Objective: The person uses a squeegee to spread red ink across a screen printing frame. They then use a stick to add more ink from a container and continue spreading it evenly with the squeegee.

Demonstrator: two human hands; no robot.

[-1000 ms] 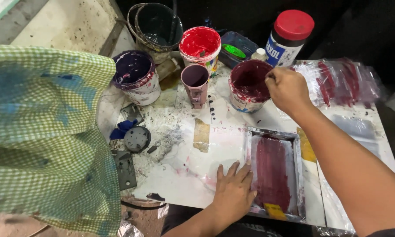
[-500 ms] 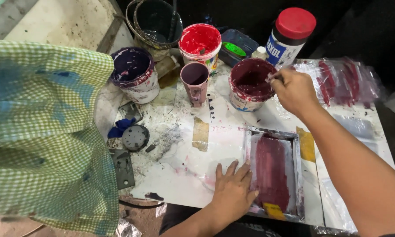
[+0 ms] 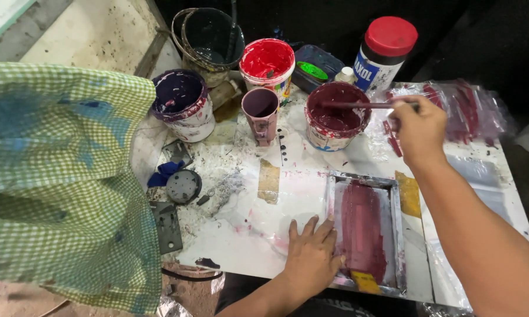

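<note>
Right hand [image 3: 418,126], seen from the head camera, is closed around the handle of a thin stirring stick [image 3: 358,105] whose far end reaches over the maroon ink tub [image 3: 337,116] near the worktop's far edge. Left hand [image 3: 312,258] lies open, palm flat, at the near edge, its fingers touching the left rail of the small framed printing screen [image 3: 365,232], which carries a maroon smear. Beside the tub stand a mauve cup [image 3: 261,111], a red ink tub [image 3: 268,63] and a purple one [image 3: 182,104]. Judging by this, ink is being taken up on the stick; carrying it to the braced screen would call for a steady, level stick.
</note>
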